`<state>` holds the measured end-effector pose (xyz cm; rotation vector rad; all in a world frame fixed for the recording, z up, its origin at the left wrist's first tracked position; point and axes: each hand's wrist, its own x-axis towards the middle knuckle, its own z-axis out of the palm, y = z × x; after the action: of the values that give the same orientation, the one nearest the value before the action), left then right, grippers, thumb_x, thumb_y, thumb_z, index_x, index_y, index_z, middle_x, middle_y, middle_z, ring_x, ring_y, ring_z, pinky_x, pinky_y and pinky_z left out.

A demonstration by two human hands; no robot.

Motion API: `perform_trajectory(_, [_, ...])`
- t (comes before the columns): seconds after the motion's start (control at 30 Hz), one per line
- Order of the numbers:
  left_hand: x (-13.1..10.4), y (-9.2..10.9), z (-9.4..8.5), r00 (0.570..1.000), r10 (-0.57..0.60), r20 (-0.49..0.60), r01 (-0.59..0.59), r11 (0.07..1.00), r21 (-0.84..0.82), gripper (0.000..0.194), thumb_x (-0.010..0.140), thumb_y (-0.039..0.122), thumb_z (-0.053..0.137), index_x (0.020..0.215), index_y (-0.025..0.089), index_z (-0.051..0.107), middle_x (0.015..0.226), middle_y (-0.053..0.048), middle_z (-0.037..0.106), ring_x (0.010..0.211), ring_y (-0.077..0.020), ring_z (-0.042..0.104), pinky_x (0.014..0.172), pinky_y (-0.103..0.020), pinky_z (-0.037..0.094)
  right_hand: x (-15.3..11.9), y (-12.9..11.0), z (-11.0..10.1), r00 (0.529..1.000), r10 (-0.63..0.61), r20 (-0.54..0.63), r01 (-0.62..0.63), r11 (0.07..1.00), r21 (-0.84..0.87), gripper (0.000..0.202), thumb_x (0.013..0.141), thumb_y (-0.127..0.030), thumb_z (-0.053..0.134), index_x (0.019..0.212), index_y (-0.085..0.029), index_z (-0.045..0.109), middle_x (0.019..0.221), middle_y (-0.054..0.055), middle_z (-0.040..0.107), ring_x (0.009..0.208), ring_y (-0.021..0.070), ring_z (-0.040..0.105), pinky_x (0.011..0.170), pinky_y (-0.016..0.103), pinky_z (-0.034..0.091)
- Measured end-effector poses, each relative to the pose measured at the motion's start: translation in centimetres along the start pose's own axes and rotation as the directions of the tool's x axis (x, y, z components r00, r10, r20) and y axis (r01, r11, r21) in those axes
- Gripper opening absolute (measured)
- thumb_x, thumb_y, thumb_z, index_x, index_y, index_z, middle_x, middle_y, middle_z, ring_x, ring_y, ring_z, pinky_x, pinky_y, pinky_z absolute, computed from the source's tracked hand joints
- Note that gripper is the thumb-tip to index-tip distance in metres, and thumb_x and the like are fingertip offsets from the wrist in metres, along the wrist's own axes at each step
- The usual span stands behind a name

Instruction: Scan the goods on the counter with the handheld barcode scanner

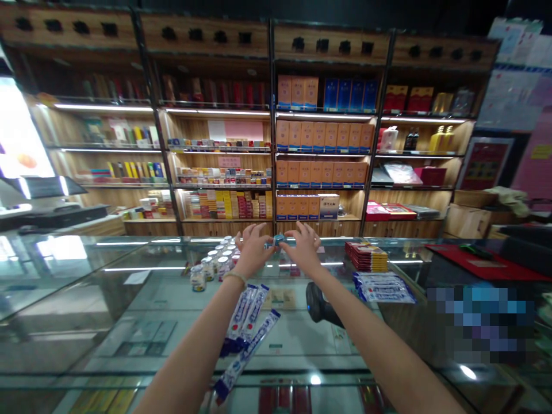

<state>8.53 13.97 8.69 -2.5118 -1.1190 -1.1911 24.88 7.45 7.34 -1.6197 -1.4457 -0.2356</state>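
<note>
While part-open, L/R hands [255, 244] [303, 244] flank teal obj. [279, 237]

The surface [181, 310] is a glass counter, its top shiny with reflected strips of light. I'd find my way around it by the black scanner [316, 303], which lies partly behind a forearm. Beyond it to the left stand the white-lidded jars [198, 278], clustered in rows, with a white slip of paper [137, 278] farther left. Just left of the scanner are blue-and-white stick packs [245, 313], one slanting nearer me. To its right lies a row of blue-and-white sachets [383, 287], with stacked red-and-yellow packets [366, 256] behind. Well off to the right is a red mat [463, 263] bearing a dark, green-lit object [476, 251].
</note>
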Motion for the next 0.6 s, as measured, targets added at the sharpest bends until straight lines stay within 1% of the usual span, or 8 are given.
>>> perform_trajectory(0.07, [-0.1,-0.9,-0.5,1.0,0.006,0.0,-0.006,1.0,0.005,0.013,0.083,0.037,0.072,0.089,0.029,0.08,0.149,-0.007,0.055,0.143,-0.0389,0.037,0.119,-0.07,0.019,0.3,-0.4,-0.1,0.998,-0.064,0.019,0.065,0.997,-0.034,0.03,0.09,-0.039,0.07,0.118,-0.031,0.071,0.161,0.008,0.041,0.151,0.0297,0.027,0.118,0.057,0.019])
perform_trajectory(0.17, [-0.3,-1.8,-0.9,1.0,0.022,0.013,-0.022,1.0,0.019,0.014,0.083,0.035,0.07,0.092,0.031,0.081,0.153,-0.007,0.052,0.145,-0.0383,0.035,0.119,-0.072,0.016,0.7,-0.9,-0.2,0.989,-0.132,0.066,0.137,0.987,-0.081,0.026,0.091,-0.036,0.069,0.117,-0.033,0.073,0.163,0.008,0.038,0.153,0.0311,0.024,0.118,0.06,0.016])
perform_trajectory(0.37, [-1.0,-2.6,-1.1,0.997,0.009,0.082,-0.014,0.998,0.065,0.016,0.084,0.033,0.07,0.094,0.032,0.081,0.157,-0.005,0.049,0.148,-0.0386,0.033,0.121,-0.072,0.011,1.1,-1.2,0.6,0.972,-0.203,0.121,0.22,0.964,-0.147,0.017,0.09,-0.037,0.071,0.105,-0.031,0.077,0.162,0.006,0.04,0.152,0.0311,0.023,0.118,0.06,0.015])
perform_trajectory(0.47, [-1.2,-2.7,-1.1,0.992,-0.016,0.124,0.005,0.996,0.09,0.018,0.086,0.033,0.069,0.099,0.034,0.081,0.159,-0.004,0.047,0.15,-0.0378,0.031,0.121,-0.071,0.012,1.1,-1.4,1.0,0.964,-0.225,0.14,0.246,0.955,-0.165,0.018,0.091,-0.037,0.069,0.105,-0.029,0.077,0.162,0.006,0.04,0.151,0.0305,0.023,0.118,0.06,0.014])
perform_trajectory(0.6, [-0.8,-2.9,-1.2,0.988,-0.028,0.154,0.012,0.995,0.103,0.017,0.086,0.035,0.069,0.097,0.031,0.081,0.16,-0.006,0.045,0.15,-0.0383,0.03,0.12,-0.073,0.013,1.6,-1.8,1.4,0.965,-0.217,0.144,0.241,0.955,-0.173,0.023,0.094,-0.045,0.064,0.102,-0.028,0.078,0.163,0.006,0.039,0.151,0.031,0.023,0.118,0.06,0.014])
